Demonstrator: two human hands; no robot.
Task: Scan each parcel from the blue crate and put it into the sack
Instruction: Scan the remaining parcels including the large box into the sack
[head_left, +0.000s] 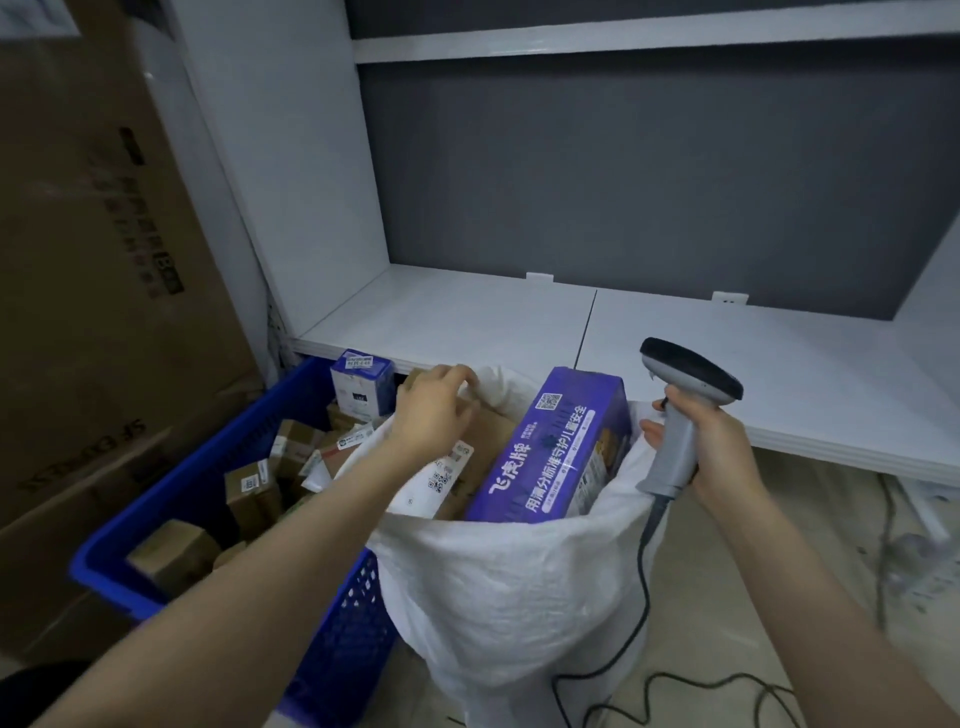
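Two bare forearms are reaching in from the near edge.

- Left hand (431, 415): hovering over the far left rim of the sack (509, 587), fingers curling downward at the fabric edge. Whether they are pinching the rim or only touching it cannot be told.
- Right hand (722, 457): gripping the grey handle of a scanner (691, 371), fingers wrapped around it, and holding it upright just right of the sack, dark head facing left.
- Cable (644, 571): hanging from the scanner handle and trailing across the floor (753, 571).
- Sack: white, woven, standing open at centre, touching the blue crate (353, 623) on its left.
- Purple box (561, 447): leaning on end inside the sack at right, its top sticking out above the rim.
- Brown parcel (488, 441): lying in the sack beside the purple box, white label showing, partly under the left hand.
- Blue crate: sitting on the floor at left, holding small cardboard parcels (249, 488).
- Blue-and-white box (363, 384): standing at the crate's far end.
- White shelf (779, 374): running along the far side.
- Large cartons (104, 260): stacking up at far left.
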